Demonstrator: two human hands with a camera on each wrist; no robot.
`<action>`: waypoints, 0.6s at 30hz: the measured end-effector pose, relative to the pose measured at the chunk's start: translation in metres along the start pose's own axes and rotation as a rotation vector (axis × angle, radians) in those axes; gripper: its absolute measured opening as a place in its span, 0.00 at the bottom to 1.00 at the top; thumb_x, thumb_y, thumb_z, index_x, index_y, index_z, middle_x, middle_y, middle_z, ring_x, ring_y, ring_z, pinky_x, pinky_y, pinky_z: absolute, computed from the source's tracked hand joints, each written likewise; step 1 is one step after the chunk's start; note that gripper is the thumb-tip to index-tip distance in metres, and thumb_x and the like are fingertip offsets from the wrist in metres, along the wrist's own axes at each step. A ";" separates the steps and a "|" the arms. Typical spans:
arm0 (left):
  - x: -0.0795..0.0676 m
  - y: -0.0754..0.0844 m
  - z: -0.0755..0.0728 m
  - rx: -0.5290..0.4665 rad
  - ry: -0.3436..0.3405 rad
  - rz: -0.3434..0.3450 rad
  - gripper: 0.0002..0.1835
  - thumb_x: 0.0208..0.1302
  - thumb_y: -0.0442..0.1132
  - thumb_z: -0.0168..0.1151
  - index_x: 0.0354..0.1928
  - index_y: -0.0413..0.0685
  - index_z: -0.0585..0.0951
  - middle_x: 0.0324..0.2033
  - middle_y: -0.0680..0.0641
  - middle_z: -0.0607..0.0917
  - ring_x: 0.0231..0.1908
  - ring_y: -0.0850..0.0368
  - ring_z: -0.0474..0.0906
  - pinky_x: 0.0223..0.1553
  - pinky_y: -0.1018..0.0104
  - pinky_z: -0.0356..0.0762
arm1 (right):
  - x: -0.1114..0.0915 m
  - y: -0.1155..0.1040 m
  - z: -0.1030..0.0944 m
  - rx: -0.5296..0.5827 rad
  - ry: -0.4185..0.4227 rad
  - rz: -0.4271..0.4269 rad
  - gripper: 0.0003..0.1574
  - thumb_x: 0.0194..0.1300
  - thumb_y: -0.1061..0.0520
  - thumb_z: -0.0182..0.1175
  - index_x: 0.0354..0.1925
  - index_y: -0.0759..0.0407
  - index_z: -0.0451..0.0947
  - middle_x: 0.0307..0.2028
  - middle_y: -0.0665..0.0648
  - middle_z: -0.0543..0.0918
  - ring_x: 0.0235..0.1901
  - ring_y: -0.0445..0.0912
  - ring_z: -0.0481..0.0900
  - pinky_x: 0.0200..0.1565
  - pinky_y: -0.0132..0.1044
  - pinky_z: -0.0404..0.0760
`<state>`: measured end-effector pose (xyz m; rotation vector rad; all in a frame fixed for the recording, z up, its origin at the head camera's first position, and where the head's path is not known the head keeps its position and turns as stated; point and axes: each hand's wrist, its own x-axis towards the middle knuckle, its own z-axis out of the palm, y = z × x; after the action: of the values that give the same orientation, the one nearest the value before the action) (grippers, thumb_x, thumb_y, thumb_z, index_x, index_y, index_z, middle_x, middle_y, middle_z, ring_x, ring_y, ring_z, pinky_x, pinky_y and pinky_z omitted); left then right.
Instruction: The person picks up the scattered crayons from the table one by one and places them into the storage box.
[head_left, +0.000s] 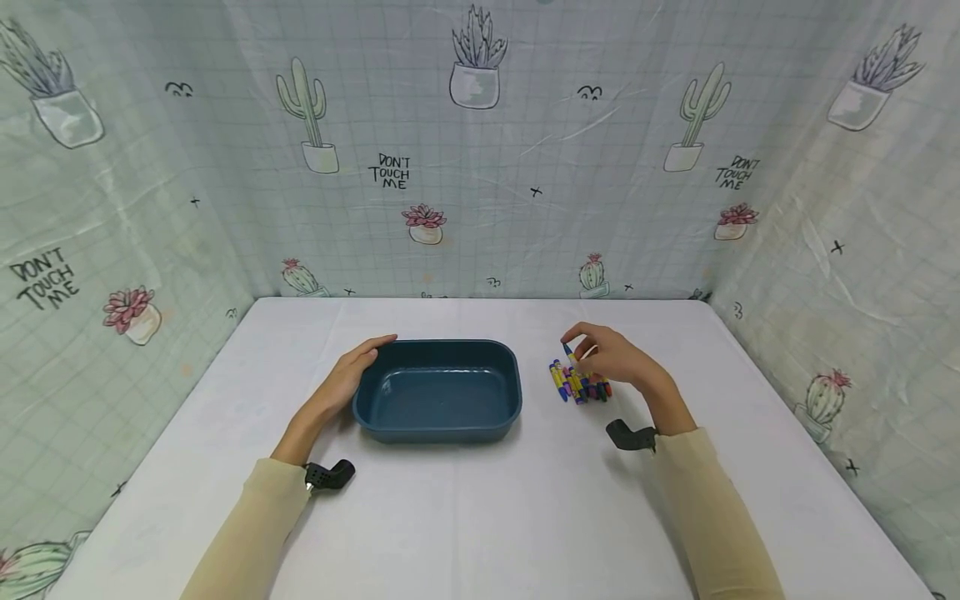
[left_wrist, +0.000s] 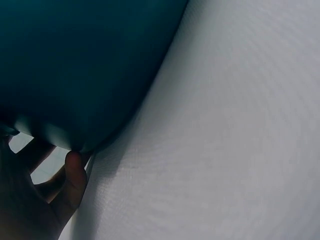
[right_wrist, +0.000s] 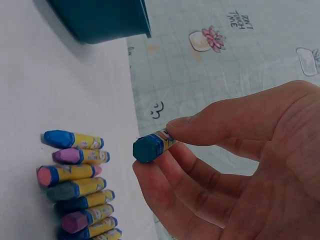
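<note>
A dark teal rectangular tub (head_left: 437,433) stands on the table left of a group of crayons (head_left: 577,386). My left hand (head_left: 351,377) rests against the tub's left end, its fingers stretched toward the far left corner. In the left wrist view, thumb (left_wrist: 74,175) and fingertips touch the tub's outer wall (left_wrist: 90,65). Above the crayon group, my right hand (head_left: 609,357) pinches one teal-blue crayon (right_wrist: 150,146) with a yellow wrapper between thumb and fingers, clear of the table. The other crayons lie side by side in the right wrist view, blue, purple, pink and dark green among them.
A white cloth covers the table (head_left: 457,508). Behind it and on both sides hangs a curtain (head_left: 480,208) printed with cactus pots. A black wrist device (head_left: 330,475) sits on the left wrist and another black device (head_left: 632,435) on the right.
</note>
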<state>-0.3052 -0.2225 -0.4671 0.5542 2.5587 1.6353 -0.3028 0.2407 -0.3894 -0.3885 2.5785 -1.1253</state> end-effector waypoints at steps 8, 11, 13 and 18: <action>0.000 -0.001 0.000 -0.003 -0.003 0.008 0.26 0.86 0.42 0.33 0.78 0.46 0.65 0.79 0.39 0.63 0.81 0.38 0.52 0.80 0.35 0.46 | 0.008 -0.015 0.001 -0.019 -0.033 -0.029 0.30 0.66 0.66 0.60 0.66 0.60 0.71 0.53 0.71 0.80 0.36 0.53 0.82 0.41 0.49 0.87; 0.000 -0.001 -0.001 0.005 -0.006 0.009 0.26 0.86 0.42 0.34 0.78 0.46 0.64 0.79 0.39 0.63 0.81 0.37 0.51 0.80 0.35 0.45 | 0.011 -0.024 0.002 -0.028 -0.038 -0.037 0.29 0.67 0.66 0.60 0.65 0.58 0.72 0.52 0.69 0.80 0.39 0.54 0.84 0.44 0.53 0.88; 0.001 -0.002 -0.001 0.007 -0.007 0.011 0.26 0.86 0.42 0.34 0.78 0.45 0.64 0.79 0.38 0.63 0.81 0.37 0.52 0.80 0.35 0.45 | 0.012 -0.032 0.003 -0.038 -0.041 -0.044 0.29 0.66 0.66 0.60 0.65 0.57 0.73 0.52 0.68 0.81 0.40 0.54 0.84 0.46 0.54 0.89; 0.001 -0.003 -0.001 0.010 -0.006 0.021 0.26 0.86 0.42 0.34 0.78 0.46 0.65 0.78 0.39 0.64 0.80 0.37 0.52 0.80 0.35 0.46 | 0.016 -0.048 0.007 -0.057 -0.057 -0.073 0.29 0.66 0.66 0.60 0.64 0.57 0.73 0.50 0.67 0.81 0.39 0.52 0.84 0.45 0.52 0.89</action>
<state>-0.3072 -0.2244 -0.4692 0.5887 2.5669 1.6251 -0.3091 0.1986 -0.3605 -0.5243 2.5702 -1.0506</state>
